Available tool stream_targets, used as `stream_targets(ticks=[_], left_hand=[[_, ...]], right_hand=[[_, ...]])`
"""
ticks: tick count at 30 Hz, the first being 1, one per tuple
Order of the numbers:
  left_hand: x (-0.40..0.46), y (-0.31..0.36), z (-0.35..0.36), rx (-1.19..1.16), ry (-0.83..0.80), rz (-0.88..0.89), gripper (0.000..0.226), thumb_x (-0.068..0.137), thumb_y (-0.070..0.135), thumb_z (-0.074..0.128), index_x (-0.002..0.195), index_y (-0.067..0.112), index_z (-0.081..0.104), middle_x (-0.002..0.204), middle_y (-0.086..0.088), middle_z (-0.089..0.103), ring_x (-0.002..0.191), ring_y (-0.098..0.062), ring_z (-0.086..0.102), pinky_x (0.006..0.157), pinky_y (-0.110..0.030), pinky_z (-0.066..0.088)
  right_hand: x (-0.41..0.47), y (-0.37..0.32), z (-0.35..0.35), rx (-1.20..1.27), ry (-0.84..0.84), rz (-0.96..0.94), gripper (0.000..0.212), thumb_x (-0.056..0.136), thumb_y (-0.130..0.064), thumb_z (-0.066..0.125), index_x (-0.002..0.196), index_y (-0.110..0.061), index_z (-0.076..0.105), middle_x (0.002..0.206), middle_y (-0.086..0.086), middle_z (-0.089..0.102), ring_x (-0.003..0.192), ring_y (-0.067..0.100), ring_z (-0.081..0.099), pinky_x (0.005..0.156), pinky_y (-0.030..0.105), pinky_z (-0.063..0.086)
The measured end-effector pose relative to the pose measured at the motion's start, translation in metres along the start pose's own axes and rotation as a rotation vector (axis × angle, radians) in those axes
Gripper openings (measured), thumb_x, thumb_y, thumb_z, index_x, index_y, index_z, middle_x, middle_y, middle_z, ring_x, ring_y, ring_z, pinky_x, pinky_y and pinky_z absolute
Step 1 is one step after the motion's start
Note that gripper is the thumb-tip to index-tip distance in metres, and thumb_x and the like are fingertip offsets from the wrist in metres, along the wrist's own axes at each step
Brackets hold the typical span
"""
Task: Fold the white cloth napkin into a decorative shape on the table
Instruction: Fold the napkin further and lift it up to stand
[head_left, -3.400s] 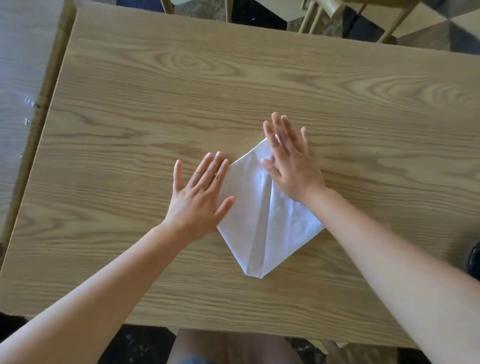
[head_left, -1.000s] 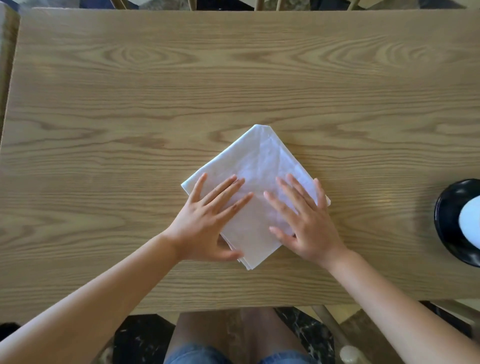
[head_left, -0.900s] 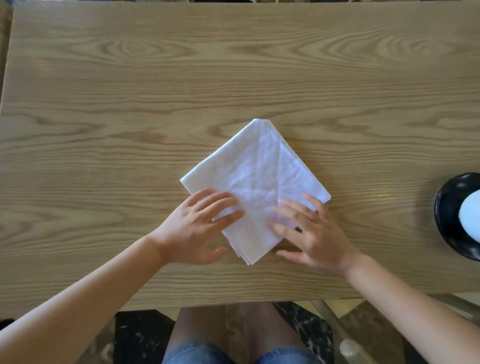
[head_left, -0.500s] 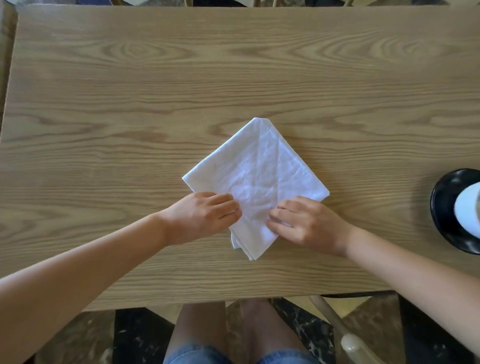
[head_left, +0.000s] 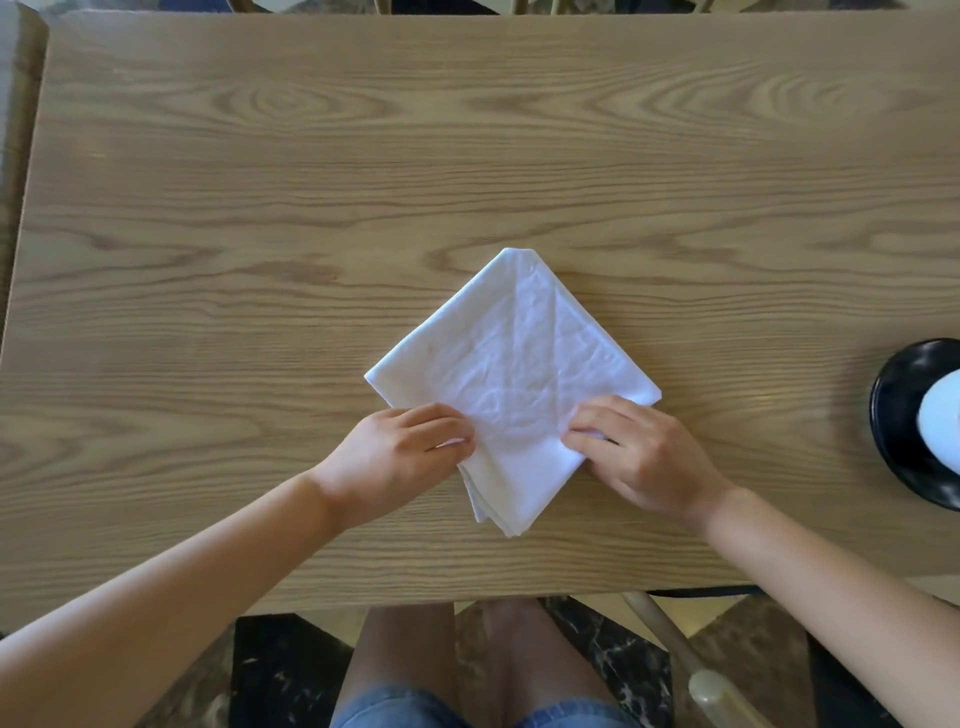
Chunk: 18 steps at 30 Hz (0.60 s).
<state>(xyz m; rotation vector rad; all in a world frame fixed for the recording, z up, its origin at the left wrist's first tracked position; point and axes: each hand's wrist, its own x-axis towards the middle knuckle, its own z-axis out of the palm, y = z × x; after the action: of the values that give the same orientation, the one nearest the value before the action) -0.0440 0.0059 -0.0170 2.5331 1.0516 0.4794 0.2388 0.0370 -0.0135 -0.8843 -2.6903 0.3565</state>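
Note:
The white cloth napkin (head_left: 514, 374) lies folded into a layered diamond on the wooden table (head_left: 467, 156), one corner pointing toward me. My left hand (head_left: 400, 452) rests on its lower left edge with fingers curled, fingertips pinching the cloth. My right hand (head_left: 639, 452) sits on the lower right edge, fingers curled onto the fabric. The near corner shows several stacked layers between my two hands.
A black dish (head_left: 904, 421) holding something white (head_left: 940, 415) stands at the table's right edge. The table's front edge runs just below the napkin, with my knees (head_left: 467, 665) beneath. Chair parts show at the far side and lower right.
My hands slid from flat on the napkin's middle down to its lower edges and curled their fingers onto the cloth. The napkin stays a diamond in the same spot.

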Motion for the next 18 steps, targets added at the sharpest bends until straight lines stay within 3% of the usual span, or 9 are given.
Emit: stream_targets(ticks=[2,4,7,11,15,18], left_hand=[[-0.002,0.006,-0.005,-0.097,-0.003,-0.094,0.017,0.086,0.012,0.055,0.088,0.011,0.072,0.091,0.001,0.07,0.088,-0.013,0.063,0.054,-0.025,0.052],[-0.002,0.01,-0.011,-0.182,0.037,-0.197,0.021,0.086,0.018,0.054,0.092,0.011,0.073,0.09,0.004,0.071,0.086,-0.01,0.062,0.057,-0.024,0.052],[0.006,0.013,-0.021,-0.256,0.169,-0.355,0.023,0.085,0.02,0.055,0.096,0.01,0.072,0.088,0.002,0.071,0.081,-0.008,0.062,0.069,-0.021,0.05],[0.033,0.006,-0.035,-0.242,0.378,-0.496,0.018,0.083,0.02,0.061,0.091,0.007,0.071,0.077,0.006,0.062,0.071,-0.001,0.051,0.072,-0.004,0.037],[0.06,-0.01,-0.037,-0.178,0.4,-0.601,0.013,0.085,0.021,0.062,0.09,0.01,0.068,0.075,0.003,0.063,0.066,-0.009,0.048,0.066,-0.016,0.04],[0.071,-0.018,-0.029,-0.155,0.355,-0.664,0.011,0.085,0.022,0.06,0.09,0.016,0.067,0.073,0.003,0.059,0.068,-0.017,0.049,0.062,-0.031,0.044]], right_hand=[[-0.004,-0.006,-0.001,0.109,0.007,0.111,0.025,0.071,0.01,0.065,0.091,-0.004,0.069,0.087,0.005,0.068,0.085,0.022,0.063,0.069,0.029,0.052],[-0.003,-0.013,-0.005,0.204,0.085,0.241,0.015,0.078,-0.001,0.065,0.092,-0.004,0.069,0.086,0.005,0.069,0.083,0.017,0.062,0.072,0.027,0.051],[0.009,-0.02,-0.014,0.344,0.244,0.423,0.014,0.084,-0.014,0.061,0.091,-0.004,0.068,0.085,0.004,0.069,0.082,0.008,0.061,0.076,0.018,0.049],[0.035,-0.016,-0.021,0.351,0.37,0.585,0.017,0.085,-0.021,0.059,0.088,-0.006,0.066,0.081,-0.004,0.065,0.075,0.005,0.057,0.071,0.011,0.042],[0.06,-0.001,-0.021,0.328,0.416,0.687,0.016,0.086,-0.022,0.06,0.087,-0.006,0.065,0.077,0.004,0.066,0.069,0.015,0.057,0.064,0.024,0.042],[0.068,0.008,-0.014,0.277,0.419,0.748,0.011,0.084,-0.019,0.061,0.083,-0.009,0.065,0.07,-0.003,0.062,0.063,0.018,0.055,0.064,0.037,0.045]])
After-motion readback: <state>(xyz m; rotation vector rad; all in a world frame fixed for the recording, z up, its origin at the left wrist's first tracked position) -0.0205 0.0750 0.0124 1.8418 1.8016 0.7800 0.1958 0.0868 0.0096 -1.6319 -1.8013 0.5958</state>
